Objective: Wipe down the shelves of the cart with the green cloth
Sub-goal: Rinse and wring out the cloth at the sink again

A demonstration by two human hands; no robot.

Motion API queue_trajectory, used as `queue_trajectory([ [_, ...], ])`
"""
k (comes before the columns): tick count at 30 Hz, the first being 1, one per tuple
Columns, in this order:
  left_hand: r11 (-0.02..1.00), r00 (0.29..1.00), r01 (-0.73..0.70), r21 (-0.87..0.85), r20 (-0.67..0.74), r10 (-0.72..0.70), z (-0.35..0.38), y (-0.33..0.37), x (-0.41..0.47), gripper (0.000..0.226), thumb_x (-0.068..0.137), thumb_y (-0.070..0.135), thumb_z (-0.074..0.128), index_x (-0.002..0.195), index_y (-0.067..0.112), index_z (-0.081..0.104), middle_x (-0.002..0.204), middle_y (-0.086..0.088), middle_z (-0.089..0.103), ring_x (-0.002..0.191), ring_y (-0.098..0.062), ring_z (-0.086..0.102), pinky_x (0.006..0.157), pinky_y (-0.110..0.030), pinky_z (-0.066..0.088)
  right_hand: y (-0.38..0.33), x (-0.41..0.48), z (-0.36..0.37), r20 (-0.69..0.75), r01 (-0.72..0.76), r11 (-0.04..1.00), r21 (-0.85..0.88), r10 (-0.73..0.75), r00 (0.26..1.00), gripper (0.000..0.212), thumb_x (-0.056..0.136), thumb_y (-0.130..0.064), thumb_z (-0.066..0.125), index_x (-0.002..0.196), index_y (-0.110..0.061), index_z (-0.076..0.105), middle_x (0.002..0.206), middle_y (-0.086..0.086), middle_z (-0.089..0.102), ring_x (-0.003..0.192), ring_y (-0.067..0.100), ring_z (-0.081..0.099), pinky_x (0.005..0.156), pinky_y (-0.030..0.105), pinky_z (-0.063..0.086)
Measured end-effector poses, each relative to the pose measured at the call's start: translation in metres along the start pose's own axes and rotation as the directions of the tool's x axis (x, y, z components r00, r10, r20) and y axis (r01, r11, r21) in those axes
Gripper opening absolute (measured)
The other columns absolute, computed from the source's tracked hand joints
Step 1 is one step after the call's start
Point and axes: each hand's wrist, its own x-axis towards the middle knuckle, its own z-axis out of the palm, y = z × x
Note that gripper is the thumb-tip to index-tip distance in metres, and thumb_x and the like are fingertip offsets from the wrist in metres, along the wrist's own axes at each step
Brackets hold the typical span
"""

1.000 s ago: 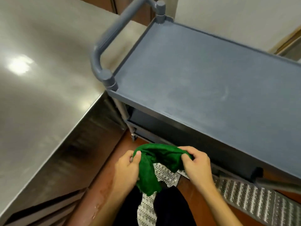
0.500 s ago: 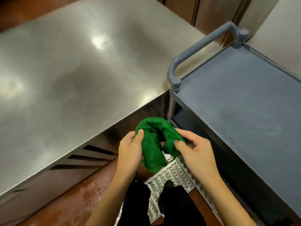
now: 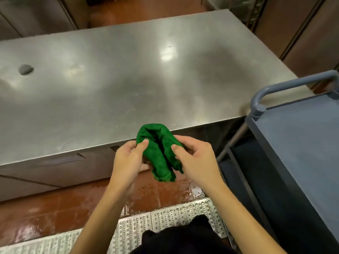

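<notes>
While both of my hands are occupied with the green cloth (image 3: 161, 153), no shelf of the cart (image 3: 300, 143) is being wiped. Head view: my left hand (image 3: 128, 162) pinches the cloth's left fold between thumb and fingers; my right hand (image 3: 196, 162) is closed on the right fold. The cloth is bunched and hangs in the air between them, over the floor (image 3: 45, 208), touching nothing else.

Risk: the floor looks wet and glossy, so a slipped pinch could drop the cloth and soil it. A bunched cloth would likely wipe poorly; it wants folding flat first.

Surroundings: the steel surface (image 3: 110, 79) stands directly ahead. The cart sits at my right edge, its handle (image 3: 286, 85) nearest the surface. A studded mat (image 3: 165, 217) lies underfoot.
</notes>
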Motion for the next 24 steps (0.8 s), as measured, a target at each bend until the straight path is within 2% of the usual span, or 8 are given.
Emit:
queue_trajectory([
  [5,0.998,0.996,-0.025,-0.050,-0.083,0.021,-0.087,-0.001,-0.020,0.018,0.098,0.020,0.060,0.105,0.006,0.069,0.096,-0.012,0.077,0.090,-0.027,0.075,0.063,-0.036,0.062,-0.016,-0.004,0.076,0.101,0.058,0.998,-0.022,-0.055,0.993,0.031,0.091,-0.014,0.061,0.107,-0.039,0.071,0.100,-0.019,0.074,0.096,0.002,0.069,0.083,0.040,0.060],
  [11,0.993,0.987,-0.052,-0.106,-0.155,0.035,-0.188,-0.001,-0.033,0.018,0.098,0.020,0.060,0.108,0.007,0.067,0.095,-0.010,0.078,0.088,-0.025,0.076,0.063,-0.031,0.061,-0.040,-0.017,0.176,0.236,0.100,0.995,-0.020,-0.092,0.967,0.028,0.095,-0.016,0.058,0.118,-0.027,0.072,0.104,-0.017,0.074,0.095,0.000,0.069,0.081,0.035,0.060],
  [14,0.985,0.978,-0.068,-0.161,-0.208,0.034,-0.230,0.001,-0.034,0.015,0.099,0.017,0.058,0.108,0.008,0.066,0.093,-0.011,0.078,0.087,-0.025,0.076,0.061,-0.029,0.060,-0.054,-0.023,0.221,0.323,0.139,0.989,-0.055,-0.114,0.939,0.029,0.097,-0.019,0.056,0.121,-0.026,0.070,0.108,-0.016,0.073,0.092,-0.001,0.068,0.079,0.024,0.059],
  [18,0.960,0.957,-0.095,-0.262,-0.291,0.016,-0.272,0.007,-0.032,0.016,0.099,0.021,0.057,0.109,0.011,0.065,0.096,-0.009,0.078,0.090,-0.022,0.076,0.061,-0.029,0.060,-0.070,-0.025,0.272,0.421,0.218,0.968,-0.126,-0.147,0.895,0.031,0.099,-0.020,0.055,0.127,-0.024,0.066,0.114,-0.010,0.072,0.095,0.008,0.069,0.083,0.028,0.058],
  [19,0.951,0.953,-0.109,-0.291,-0.303,0.016,-0.282,0.009,-0.031,0.019,0.099,0.026,0.057,0.110,0.014,0.066,0.097,-0.007,0.078,0.091,-0.021,0.075,0.062,-0.030,0.061,-0.074,-0.024,0.285,0.449,0.245,0.958,-0.152,-0.154,0.880,0.032,0.099,-0.021,0.055,0.128,-0.024,0.065,0.114,-0.008,0.072,0.090,0.012,0.070,0.081,0.029,0.058],
  [21,0.933,0.948,-0.136,-0.333,-0.317,0.025,-0.301,0.014,-0.028,0.026,0.095,0.041,0.059,0.110,0.021,0.068,0.099,-0.003,0.078,0.092,-0.018,0.075,0.067,-0.033,0.061,-0.080,-0.021,0.310,0.517,0.340,0.919,-0.199,-0.196,0.833,0.034,0.099,-0.021,0.054,0.131,-0.025,0.063,0.117,-0.005,0.071,0.077,0.011,0.068,0.076,0.023,0.057],
  [23,0.927,0.936,-0.156,-0.342,-0.350,0.028,-0.318,0.020,-0.023,0.037,0.089,0.049,0.064,0.111,0.019,0.069,0.101,-0.005,0.077,0.094,-0.018,0.075,0.071,-0.035,0.060,-0.086,-0.017,0.335,0.593,0.465,0.859,-0.215,-0.263,0.761,0.035,0.098,-0.019,0.053,0.132,-0.021,0.062,0.119,-0.002,0.070,0.086,0.008,0.065,0.082,0.022,0.052],
  [24,0.924,0.928,-0.166,-0.344,-0.371,0.029,-0.327,0.023,-0.019,0.042,0.088,0.048,0.067,0.111,0.013,0.070,0.099,-0.007,0.077,0.091,-0.019,0.075,0.069,-0.034,0.059,-0.089,-0.015,0.348,0.632,0.524,0.825,-0.211,-0.293,0.717,0.034,0.098,-0.017,0.052,0.130,-0.019,0.064,0.114,-0.002,0.072,0.090,0.010,0.062,0.082,0.025,0.051],
])
